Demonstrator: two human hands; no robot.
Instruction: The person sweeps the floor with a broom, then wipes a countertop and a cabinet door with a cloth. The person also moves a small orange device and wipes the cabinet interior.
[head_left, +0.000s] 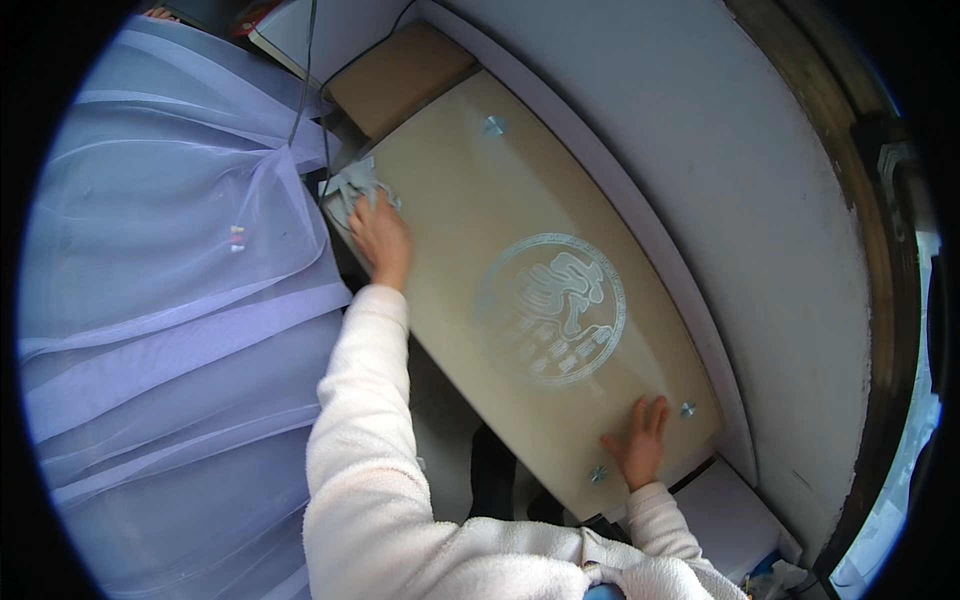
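Note:
A glass tabletop (442, 247) with a beige underside lies in front of me, with a frosted round emblem (555, 307) that bears characters. At its far left corner, my left hand (382, 232) presses a crumpled pale grey cloth (352, 184) against the surface, over the edge. My right hand (641, 446) rests on the near right end of the glass, fingers spread and holding nothing. It lies between two round metal fixings, one (598, 474) by the front edge and another (688, 409) farther right. A third fixing (493, 125) sits at the far end.
Sheer lilac tulle (172, 300) covers something large along the left. Dark cables (306, 90) hang near the cloth. Beyond the far end is a brown board or box (405, 79). A low white rim and wall (720, 150) run along the right. Plastic bags (776, 577) lie at lower right.

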